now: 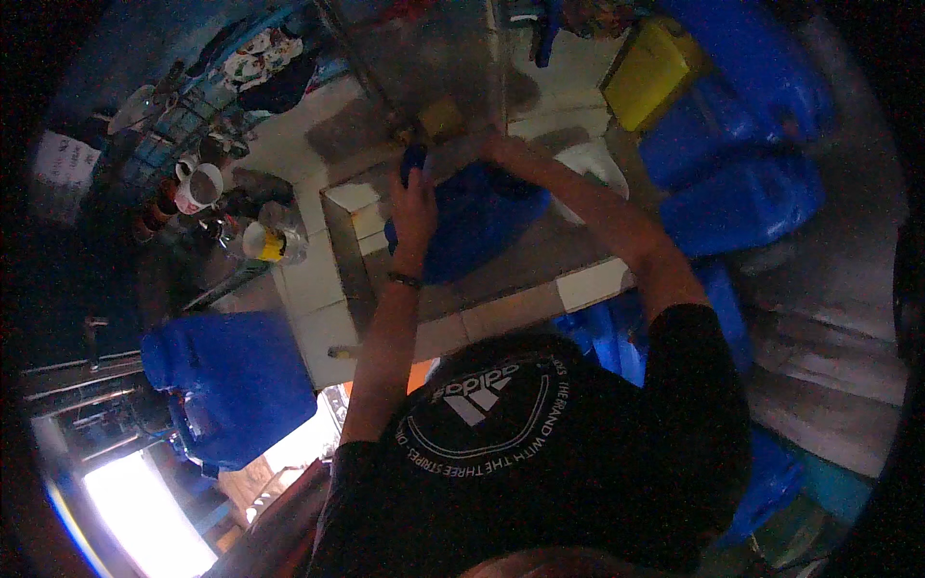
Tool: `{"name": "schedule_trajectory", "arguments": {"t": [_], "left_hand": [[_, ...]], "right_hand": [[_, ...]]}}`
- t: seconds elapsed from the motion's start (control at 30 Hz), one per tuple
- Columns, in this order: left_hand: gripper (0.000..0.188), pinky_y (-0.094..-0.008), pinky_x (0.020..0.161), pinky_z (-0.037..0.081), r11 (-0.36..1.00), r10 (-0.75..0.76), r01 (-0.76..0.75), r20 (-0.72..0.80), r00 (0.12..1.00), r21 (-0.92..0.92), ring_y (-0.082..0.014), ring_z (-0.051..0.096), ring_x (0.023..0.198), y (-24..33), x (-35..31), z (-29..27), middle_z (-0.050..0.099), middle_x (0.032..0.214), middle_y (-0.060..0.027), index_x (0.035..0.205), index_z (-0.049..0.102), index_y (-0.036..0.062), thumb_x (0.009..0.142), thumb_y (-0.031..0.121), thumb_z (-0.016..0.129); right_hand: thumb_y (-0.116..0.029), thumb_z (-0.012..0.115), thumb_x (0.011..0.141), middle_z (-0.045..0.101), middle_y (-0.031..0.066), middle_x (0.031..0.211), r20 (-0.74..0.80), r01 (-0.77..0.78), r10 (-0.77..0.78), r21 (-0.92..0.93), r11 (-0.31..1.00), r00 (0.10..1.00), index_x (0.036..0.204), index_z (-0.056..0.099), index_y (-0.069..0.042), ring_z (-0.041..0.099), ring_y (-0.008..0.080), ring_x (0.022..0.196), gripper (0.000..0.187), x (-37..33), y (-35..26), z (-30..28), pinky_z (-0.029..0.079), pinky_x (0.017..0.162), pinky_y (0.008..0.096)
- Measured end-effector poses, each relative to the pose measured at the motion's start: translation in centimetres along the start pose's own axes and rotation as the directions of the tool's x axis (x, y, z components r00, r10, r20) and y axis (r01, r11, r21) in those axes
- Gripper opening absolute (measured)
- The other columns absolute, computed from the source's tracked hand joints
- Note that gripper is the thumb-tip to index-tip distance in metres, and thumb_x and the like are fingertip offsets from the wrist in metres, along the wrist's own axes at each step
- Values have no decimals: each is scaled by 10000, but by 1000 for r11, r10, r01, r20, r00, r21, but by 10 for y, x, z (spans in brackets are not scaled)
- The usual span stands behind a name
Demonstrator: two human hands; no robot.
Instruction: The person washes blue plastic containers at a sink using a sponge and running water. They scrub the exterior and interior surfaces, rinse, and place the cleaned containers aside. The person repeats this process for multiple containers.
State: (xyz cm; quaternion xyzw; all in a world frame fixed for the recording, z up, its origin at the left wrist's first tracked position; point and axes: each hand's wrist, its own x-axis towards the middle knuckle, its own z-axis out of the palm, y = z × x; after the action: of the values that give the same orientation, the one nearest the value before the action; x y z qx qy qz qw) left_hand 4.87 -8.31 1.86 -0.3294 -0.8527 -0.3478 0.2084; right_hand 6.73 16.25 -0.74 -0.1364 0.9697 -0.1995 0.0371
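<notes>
A tiled ledge (593,281) ran across the centre of the frame, bordering a recessed basin (568,247). A blue container (491,226) was located in the basin, at frame centre. The left hand (413,204) was wrapped around a dark blue object (413,162); the right hand (499,148) was positioned at the container's upper end, grip indeterminable. A white mug (202,184) stood upper left; blue jerrycans (742,197) and a yellow container (647,77) occupied the upper right.

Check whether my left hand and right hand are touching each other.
Apart. The head view shows a clear gap between the left hand and the right hand, with the blue container partly visible there.
</notes>
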Motion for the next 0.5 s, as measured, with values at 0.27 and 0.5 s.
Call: {"name": "schedule_trajectory", "arguments": {"t": [0.27,0.5], "left_hand": [[337,-508,857,452,998,-54,55,-33,998,13,-487,457,1100,-10,4,5,409,1232,-311,1158,470,32,848,93,585],[372,-507,858,456,991,-1,5,-29,1000,137,-472,498,1052,-15,22,22,441,1231,-290,1138,499,25,780,39,600]], "right_hand": [[-231,577,837,601,115,1078,-282,-206,216,63,976,935,1034,639,-101,592,328,966,244,-25,23,3,486,766,460],[-239,607,839,657,174,916,-489,-224,208,26,974,847,1090,619,-68,633,357,853,304,-26,-18,-37,497,775,452]]}}
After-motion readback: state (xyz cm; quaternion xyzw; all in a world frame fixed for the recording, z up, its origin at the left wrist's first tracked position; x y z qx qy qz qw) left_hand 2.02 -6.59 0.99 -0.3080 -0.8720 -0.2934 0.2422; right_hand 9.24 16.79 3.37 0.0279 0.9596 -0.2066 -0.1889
